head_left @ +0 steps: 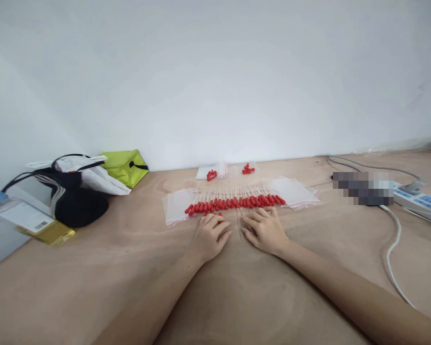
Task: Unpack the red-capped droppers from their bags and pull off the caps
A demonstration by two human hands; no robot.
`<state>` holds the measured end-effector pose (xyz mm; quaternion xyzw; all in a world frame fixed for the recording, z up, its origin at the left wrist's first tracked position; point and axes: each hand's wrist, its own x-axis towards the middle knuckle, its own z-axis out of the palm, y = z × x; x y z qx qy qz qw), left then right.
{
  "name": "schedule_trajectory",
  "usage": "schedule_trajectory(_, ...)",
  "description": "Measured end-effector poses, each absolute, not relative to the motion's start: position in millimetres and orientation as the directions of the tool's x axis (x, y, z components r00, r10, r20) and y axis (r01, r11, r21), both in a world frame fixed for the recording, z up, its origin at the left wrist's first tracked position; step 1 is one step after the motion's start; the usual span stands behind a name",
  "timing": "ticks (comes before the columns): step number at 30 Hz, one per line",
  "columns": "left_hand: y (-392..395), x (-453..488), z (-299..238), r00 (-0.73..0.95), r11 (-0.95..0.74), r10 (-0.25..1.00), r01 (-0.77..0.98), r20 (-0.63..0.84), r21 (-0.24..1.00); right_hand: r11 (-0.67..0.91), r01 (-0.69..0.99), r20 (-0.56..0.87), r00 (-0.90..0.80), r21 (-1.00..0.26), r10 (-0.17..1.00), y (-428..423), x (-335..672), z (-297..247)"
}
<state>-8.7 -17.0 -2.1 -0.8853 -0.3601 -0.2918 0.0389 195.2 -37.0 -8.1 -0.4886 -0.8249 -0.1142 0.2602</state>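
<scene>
A long row of thin droppers with red rubber bulbs [237,202] lies across the wooden table [93,268] in front of me. My left hand [211,235] rests palm down just below the row, fingers curled, with a red bulb showing at its fingertips. Beside it, my right hand [265,230] lies flat with its fingers spread over a clear plastic bag [241,225]. Small clear zip bags [177,205] sit at the row's left end, and a stack of such bags [295,191] at its right end.
Two bags holding red bulbs [211,173] [248,168] lie near the wall. A black bag [75,199], a lime green pouch [124,166] and a gold box [53,234] stand at the left. A power strip [422,202] and white cable [393,249] lie at the right.
</scene>
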Motion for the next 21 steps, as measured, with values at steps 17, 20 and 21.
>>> schedule_trajectory(17, -20, -7, 2, 0.529, -0.683, 0.658, 0.719, 0.536, 0.129, 0.396, 0.898, 0.591, -0.217, -0.192, 0.777, -31, 204, -10)
schedule_trajectory(20, -20, -7, 1, 0.506, -0.669, 0.669, 0.728, 0.545, 0.146, 0.249, 0.941, 0.604, -0.063, -0.230, 0.795, -17, 210, -8)
schedule_trajectory(21, -20, -7, 1, 0.507, -0.670, 0.669, 0.727, 0.543, 0.147, 0.206, 0.952, 0.598, -0.030, -0.227, 0.801, -12, 211, -7)
